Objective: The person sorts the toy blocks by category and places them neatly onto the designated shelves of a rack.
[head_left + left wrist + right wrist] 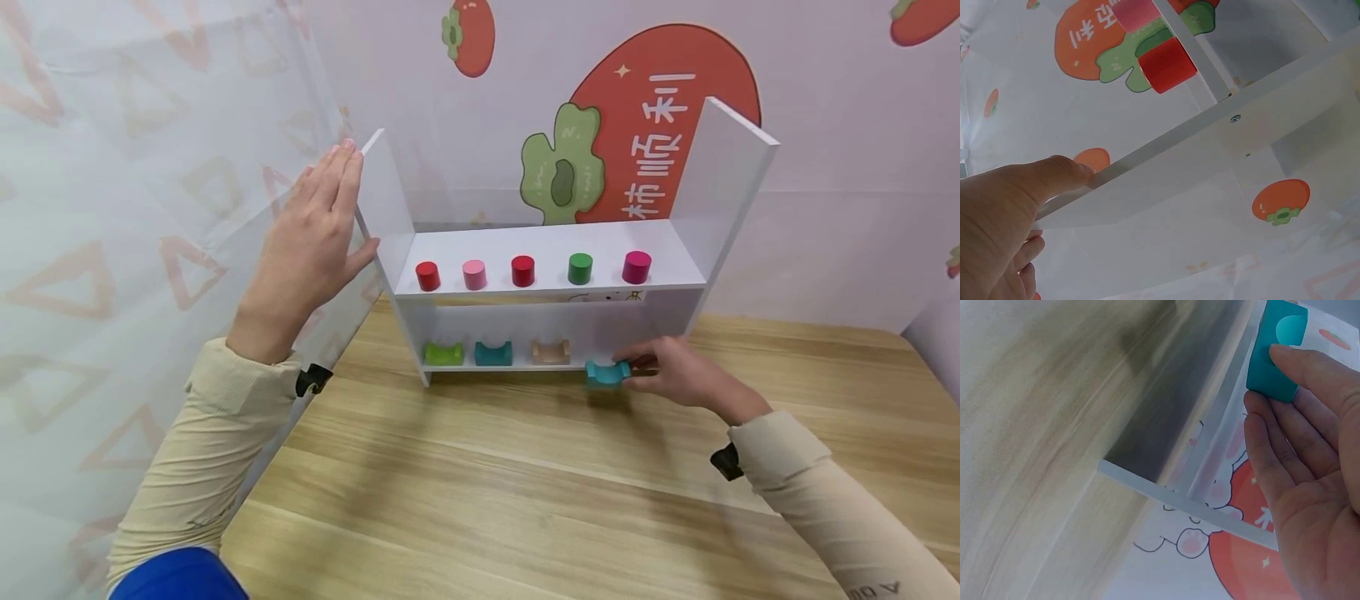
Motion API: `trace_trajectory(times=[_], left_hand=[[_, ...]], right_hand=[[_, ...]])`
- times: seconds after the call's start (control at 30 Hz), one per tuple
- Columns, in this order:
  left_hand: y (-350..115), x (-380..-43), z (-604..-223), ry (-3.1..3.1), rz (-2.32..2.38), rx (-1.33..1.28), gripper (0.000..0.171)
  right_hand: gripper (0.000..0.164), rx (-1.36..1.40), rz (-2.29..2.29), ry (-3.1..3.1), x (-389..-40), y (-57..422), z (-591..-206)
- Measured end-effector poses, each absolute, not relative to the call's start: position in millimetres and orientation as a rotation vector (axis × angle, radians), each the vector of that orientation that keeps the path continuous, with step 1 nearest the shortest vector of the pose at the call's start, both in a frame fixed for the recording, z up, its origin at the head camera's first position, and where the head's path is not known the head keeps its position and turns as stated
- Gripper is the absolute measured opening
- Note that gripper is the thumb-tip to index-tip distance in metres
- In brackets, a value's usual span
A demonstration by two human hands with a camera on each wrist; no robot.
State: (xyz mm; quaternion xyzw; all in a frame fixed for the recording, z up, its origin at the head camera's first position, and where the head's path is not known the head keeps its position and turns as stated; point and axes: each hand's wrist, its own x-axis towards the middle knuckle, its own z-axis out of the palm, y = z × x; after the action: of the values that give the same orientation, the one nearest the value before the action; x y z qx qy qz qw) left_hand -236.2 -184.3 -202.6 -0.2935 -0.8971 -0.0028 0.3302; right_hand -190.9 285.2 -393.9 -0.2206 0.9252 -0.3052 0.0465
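A white two-tier shelf (pixel 551 290) with tall side panels stands on the table. My left hand (pixel 307 237) lies along its left side panel, fingers straight and thumb (pixel 1054 178) across the panel's front edge. My right hand (pixel 675 375) pinches a teal block with a scooped-out top (pixel 606 374) between thumb and fingers, at the front edge of the lower tier's right part. In the right wrist view the thumb presses on the same teal block (pixel 1275 356). On the lower tier sit a lime-green block (pixel 444 355), another teal block (pixel 493 354) and a beige block (pixel 551 352).
Several short cylinders line the upper tier, among them a red one (pixel 427 276), a pink one (pixel 474 274), a green one (pixel 580 268) and a magenta one (pixel 637 267). The wood-grained table (pixel 480 492) extends in front. Behind hangs a white persimmon-printed cloth (pixel 840 250).
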Motion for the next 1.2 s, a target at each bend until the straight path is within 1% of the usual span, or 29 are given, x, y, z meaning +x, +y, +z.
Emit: trace_trajectory(times=[0.17, 0.47, 0.63, 0.87, 1.2], left_hand=[[-184, -237, -202, -2.348, -0.012, -0.769, 0.094], [-184, -237, -203, -2.347, -0.011, -0.765, 0.095], [-183, -237, -203, -2.346, -0.018, -0.766, 0.094], [-183, -238, -203, -2.343, -0.017, -0.771, 0.093], [-183, -237, -203, -2.342, -0.016, -0.772, 0.094]], right_hand=[[0.033, -0.705, -0.924, 2.897, -199, 286, -393], [0.036, -0.657, -0.875, 2.964, -211, 280, -391], [0.038, -0.617, -0.886, 2.962, -214, 279, -391], [0.036, -0.617, -0.912, 2.984, -214, 278, -391], [0.04, -0.568, -0.905, 2.959, -217, 279, -398]])
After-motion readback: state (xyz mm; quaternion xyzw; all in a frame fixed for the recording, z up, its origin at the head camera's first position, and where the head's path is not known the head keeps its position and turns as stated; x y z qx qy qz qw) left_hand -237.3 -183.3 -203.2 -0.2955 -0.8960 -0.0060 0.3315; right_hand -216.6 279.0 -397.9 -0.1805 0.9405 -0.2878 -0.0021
